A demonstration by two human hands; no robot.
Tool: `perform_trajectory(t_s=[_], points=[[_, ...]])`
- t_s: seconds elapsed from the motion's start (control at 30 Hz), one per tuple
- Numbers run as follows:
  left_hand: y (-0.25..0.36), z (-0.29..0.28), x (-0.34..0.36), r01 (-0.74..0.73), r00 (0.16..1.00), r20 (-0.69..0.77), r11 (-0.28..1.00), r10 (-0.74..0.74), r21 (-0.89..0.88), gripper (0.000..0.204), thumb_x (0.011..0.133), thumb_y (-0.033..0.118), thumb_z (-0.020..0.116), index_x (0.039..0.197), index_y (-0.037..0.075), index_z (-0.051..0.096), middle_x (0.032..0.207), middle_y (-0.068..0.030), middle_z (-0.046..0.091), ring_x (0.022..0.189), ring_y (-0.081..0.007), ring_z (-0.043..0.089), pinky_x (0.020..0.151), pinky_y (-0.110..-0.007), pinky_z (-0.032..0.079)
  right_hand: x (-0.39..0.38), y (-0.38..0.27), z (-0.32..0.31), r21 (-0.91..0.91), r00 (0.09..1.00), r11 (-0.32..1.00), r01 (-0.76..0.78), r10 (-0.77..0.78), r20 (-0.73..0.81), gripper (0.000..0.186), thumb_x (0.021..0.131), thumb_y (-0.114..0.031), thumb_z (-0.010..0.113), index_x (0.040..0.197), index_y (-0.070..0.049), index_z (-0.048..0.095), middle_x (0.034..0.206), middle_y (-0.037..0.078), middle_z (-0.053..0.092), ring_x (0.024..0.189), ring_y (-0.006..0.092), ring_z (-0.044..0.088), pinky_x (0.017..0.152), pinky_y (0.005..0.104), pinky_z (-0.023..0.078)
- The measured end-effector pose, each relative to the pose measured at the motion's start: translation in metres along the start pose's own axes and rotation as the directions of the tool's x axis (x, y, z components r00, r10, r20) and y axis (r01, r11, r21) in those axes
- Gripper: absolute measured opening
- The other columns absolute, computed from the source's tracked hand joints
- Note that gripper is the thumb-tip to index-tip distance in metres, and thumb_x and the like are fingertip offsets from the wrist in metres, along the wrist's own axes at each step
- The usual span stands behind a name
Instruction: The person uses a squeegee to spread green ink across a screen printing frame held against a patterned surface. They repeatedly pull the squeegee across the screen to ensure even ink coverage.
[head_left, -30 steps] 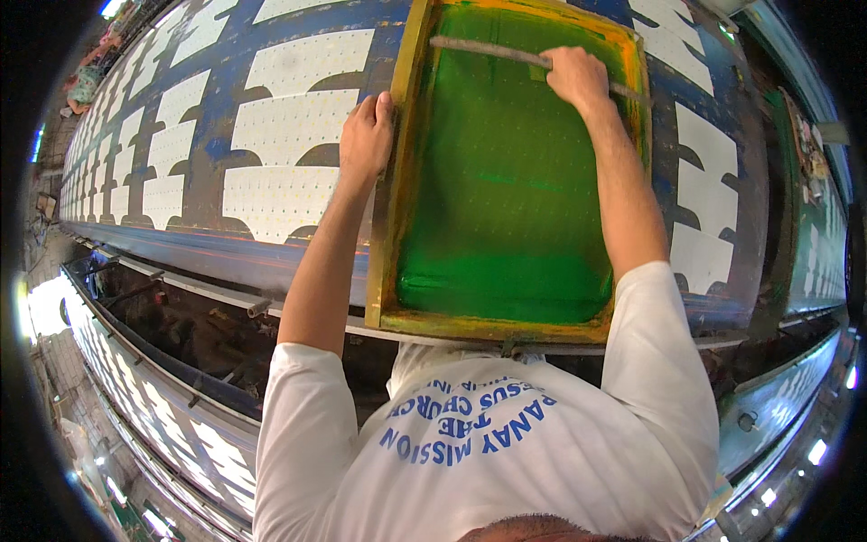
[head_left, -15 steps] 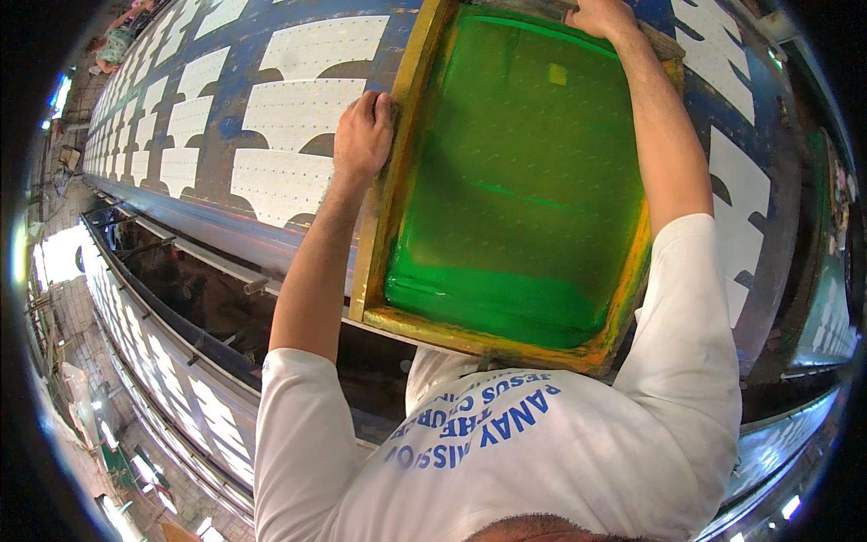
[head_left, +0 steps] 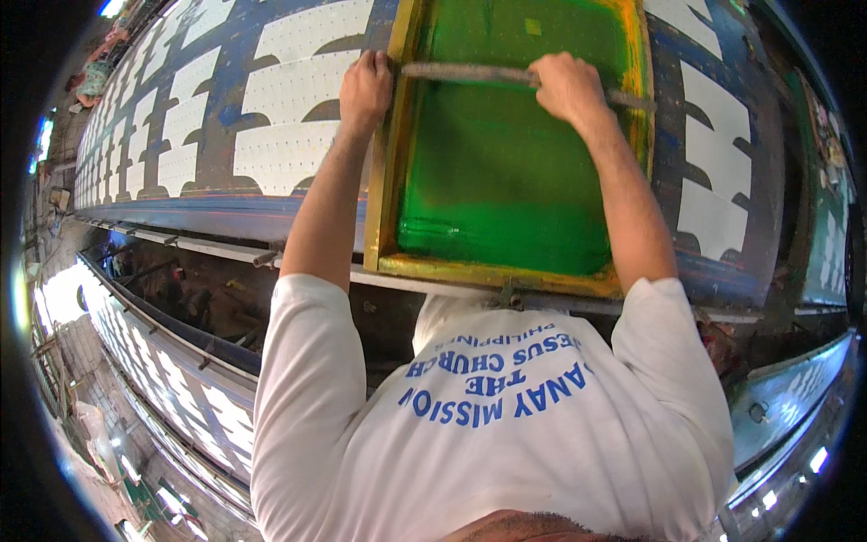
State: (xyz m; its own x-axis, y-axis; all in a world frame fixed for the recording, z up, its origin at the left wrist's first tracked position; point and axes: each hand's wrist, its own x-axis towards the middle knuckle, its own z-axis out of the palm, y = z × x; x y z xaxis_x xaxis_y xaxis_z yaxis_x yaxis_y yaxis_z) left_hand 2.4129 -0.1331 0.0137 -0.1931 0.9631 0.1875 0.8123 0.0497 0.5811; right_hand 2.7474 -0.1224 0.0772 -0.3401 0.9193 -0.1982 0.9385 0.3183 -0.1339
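Head view. Screen-printing frame [head_left: 390, 181], yellow-stained wood with green ink-soaked mesh [head_left: 506, 181], lies flat on the long blue worktop [head_left: 226, 217], toward 12–1 o'clock from the person's chest. A squeegee [head_left: 470, 71], grey and ink-crusted, spans the mesh crosswise near the far end.

Right hand [head_left: 564, 86]: fingers curled shut around the squeegee handle, at about 1 o'clock. Left hand [head_left: 366, 88]: at 11 o'clock, fingers folded over the frame's left rail where the squeegee's end meets it; thumb hidden, so whether it grips rail, blade end or both I cannot tell.

Doing the pull well, as I judge it: keep the blade square to the side rails, pressure even along its length, one steady stroke toward the near rail, and the frame pinned so it does not creep on the cloth beneath. One hand mid-handle risks uneven pressure at the blade ends.

Look of the thing: mesh a saturated wet green, darker along the near edge where ink seems pooled; a small pale patch near the far rim. Rails smeared with green and orange.

Around it: rows of white cut fabric pieces [head_left: 289, 90] laid on the worktop at 10 o'clock, more at 2–3 o'clock [head_left: 713, 135]. A metal clamp [head_left: 508, 295] sits at the near rail.
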Motion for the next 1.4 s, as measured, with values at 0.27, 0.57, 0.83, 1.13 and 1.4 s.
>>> perform_trajectory(t_s=[0.27, 0.57, 0.83, 1.13, 1.4], points=[[-0.022, 0.016, 0.003, -0.111, 0.992, -0.063, 0.993, 0.114, 0.039, 0.047, 0.112, 0.042, 0.046, 0.115, 0.0, 0.067, 0.108, -0.0296, 0.073, 0.108, -0.0533, 0.066, 0.092, -0.06, 0.051, -0.217, -0.088, 0.055, 0.036, 1.0, 0.999, 0.024, -0.024, -0.003, 0.039, 0.084, -0.001, 0.073, 0.121, -0.012, 0.077, 0.113, 0.013, 0.076, 0.099, 0.0338, 0.076, 0.087, 0.0493, 0.063], [-0.014, 0.016, 0.0, -0.07, 0.997, -0.013, 0.997, 0.07, 0.034, 0.053, 0.108, 0.052, 0.05, 0.127, 0.006, 0.07, 0.117, -0.0252, 0.075, 0.115, -0.0456, 0.07, 0.099, -0.055, 0.055, -0.232, -0.097, 0.041, 0.114, 0.999, 0.993, -0.026, 0.022, 0.042, 0.04, 0.081, 0.0, 0.072, 0.118, -0.009, 0.081, 0.109, 0.014, 0.079, 0.099, 0.0332, 0.077, 0.089, 0.0471, 0.062], [-0.004, 0.008, -0.005, -0.003, 1.0, 0.005, 0.997, 0.002, 0.081, 0.053, 0.103, 0.05, 0.058, 0.134, 0.01, 0.07, 0.119, -0.0213, 0.077, 0.118, -0.0429, 0.07, 0.102, -0.052, 0.056, -0.253, -0.113, 0.041, 0.025, 0.987, 0.999, -0.04, 0.036, 0.158, 0.044, 0.082, 0.001, 0.07, 0.124, -0.01, 0.078, 0.116, 0.011, 0.077, 0.105, 0.0323, 0.075, 0.09, 0.0471, 0.061], [-0.002, 0.002, 0.0, 0.03, 0.999, 0.028, 0.997, -0.032, 0.07, 0.051, 0.102, 0.047, 0.062, 0.128, 0.004, 0.072, 0.123, -0.0216, 0.076, 0.119, -0.0399, 0.07, 0.103, -0.049, 0.054, -0.287, -0.033, 0.033, 0.638, 0.926, 0.752, 0.164, -0.341, 0.164, 0.056, 0.098, -0.024, 0.076, 0.147, -0.001, 0.06, 0.144, 0.02, 0.063, 0.138, 0.0359, 0.058, 0.116, 0.0448, 0.047], [-0.003, -0.001, 0.001, 0.008, 0.999, 0.03, 0.989, -0.013, 0.149, 0.049, 0.102, 0.045, 0.062, 0.126, 0.004, 0.073, 0.123, -0.0206, 0.076, 0.118, -0.0389, 0.071, 0.102, -0.046, 0.054, -0.288, 0.124, 0.06, 0.594, 0.931, 0.769, -0.235, 0.355, -0.091, 0.052, 0.101, -0.027, 0.075, 0.142, 0.001, 0.063, 0.133, 0.019, 0.067, 0.114, 0.034, 0.07, 0.098, 0.045, 0.057]])
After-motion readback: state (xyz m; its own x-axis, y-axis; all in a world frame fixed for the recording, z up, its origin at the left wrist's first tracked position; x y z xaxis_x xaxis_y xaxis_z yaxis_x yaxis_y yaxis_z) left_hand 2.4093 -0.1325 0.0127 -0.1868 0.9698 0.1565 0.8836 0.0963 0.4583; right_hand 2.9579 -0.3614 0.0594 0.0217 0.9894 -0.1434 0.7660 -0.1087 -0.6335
